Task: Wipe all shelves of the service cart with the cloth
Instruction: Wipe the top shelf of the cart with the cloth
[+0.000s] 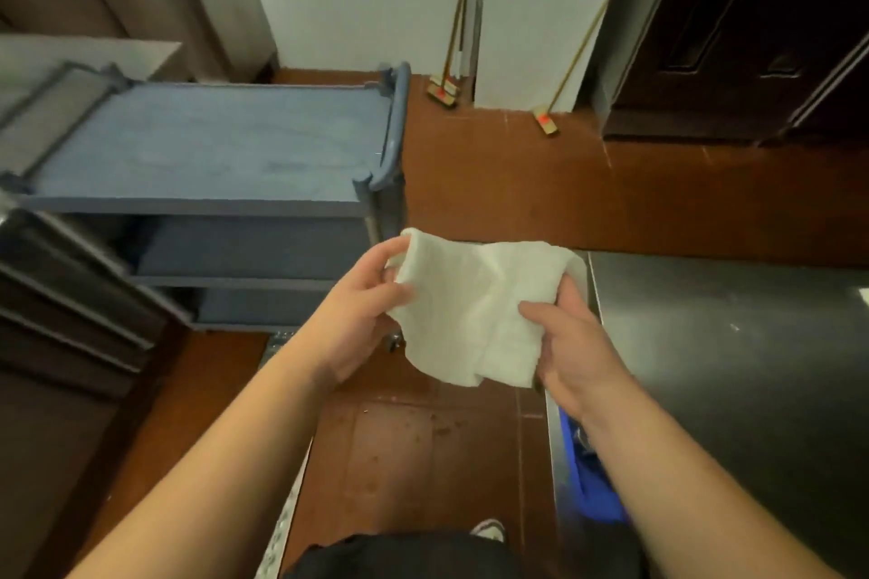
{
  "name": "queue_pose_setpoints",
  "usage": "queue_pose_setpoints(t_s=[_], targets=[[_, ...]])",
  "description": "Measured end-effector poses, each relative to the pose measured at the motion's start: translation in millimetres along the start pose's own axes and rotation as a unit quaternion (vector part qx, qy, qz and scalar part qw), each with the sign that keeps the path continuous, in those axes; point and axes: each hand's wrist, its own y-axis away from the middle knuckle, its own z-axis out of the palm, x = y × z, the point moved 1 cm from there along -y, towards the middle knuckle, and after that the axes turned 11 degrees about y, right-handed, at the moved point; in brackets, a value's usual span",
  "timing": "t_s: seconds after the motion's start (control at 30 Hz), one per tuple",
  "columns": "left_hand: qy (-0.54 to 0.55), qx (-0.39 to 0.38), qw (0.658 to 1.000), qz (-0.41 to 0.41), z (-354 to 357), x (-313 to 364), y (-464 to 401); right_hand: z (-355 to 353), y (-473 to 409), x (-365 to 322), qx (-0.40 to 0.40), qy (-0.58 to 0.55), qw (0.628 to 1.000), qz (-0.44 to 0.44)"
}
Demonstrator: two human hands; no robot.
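Observation:
A white cloth [475,310] hangs in the air between both my hands, above the red-brown floor. My left hand [362,310] pinches its upper left edge. My right hand [571,343] grips its right side, with the fingers curled into the fabric. The blue service cart [207,146] stands to the left and a little farther off, apart from the cloth. Its top shelf is bare. Two lower shelves [254,249] show beneath it in shadow.
A steel counter [733,334] runs along the right, with a blue bin [597,489] under its edge. Two brooms [444,92] lean on the white wall at the back. Dark stacked trays [70,296] sit at the left, a dark door [733,28] at the far right.

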Motion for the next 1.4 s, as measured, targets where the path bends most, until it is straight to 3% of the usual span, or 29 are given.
queue_pose_setpoints(t_s=[0.3,0.4,0.5,0.63,0.7,0.77,0.83,0.9,0.97,1.07,1.4], targets=[[-0.223,0.039,0.971,0.071,-97,-32,142,205,44,72,-0.079,0.045,0.994,0.068],[-0.34,0.05,0.931,0.125,-146,-41,194,270,73,99,-0.078,-0.005,0.991,0.11],[-0.448,0.099,0.88,0.121,-198,-52,242,318,98,120,-0.129,-0.062,0.974,0.174],[-0.368,0.17,0.9,0.157,-248,-38,292,363,121,140,-0.186,-0.055,0.961,0.196],[-0.333,0.194,0.915,0.119,-274,-24,305,377,124,146,-0.181,0.019,0.966,0.183],[-0.329,0.224,0.912,0.094,-303,-14,309,384,121,150,-0.17,0.17,0.962,0.132],[-0.338,0.231,0.908,0.087,-327,-2,308,390,115,152,-0.139,0.347,0.927,0.008],[-0.337,0.216,0.913,0.082,-341,12,304,399,107,155,-0.141,0.437,0.879,-0.128],[-0.344,0.188,0.917,0.079,-351,28,296,413,96,158,-0.205,0.467,0.84,-0.186],[-0.363,0.138,0.919,0.063,-359,50,280,440,75,161,-0.312,0.483,0.797,-0.185],[-0.388,0.071,0.918,0.026,-414,125,214,489,-27,140,-0.405,0.416,0.797,-0.168]])
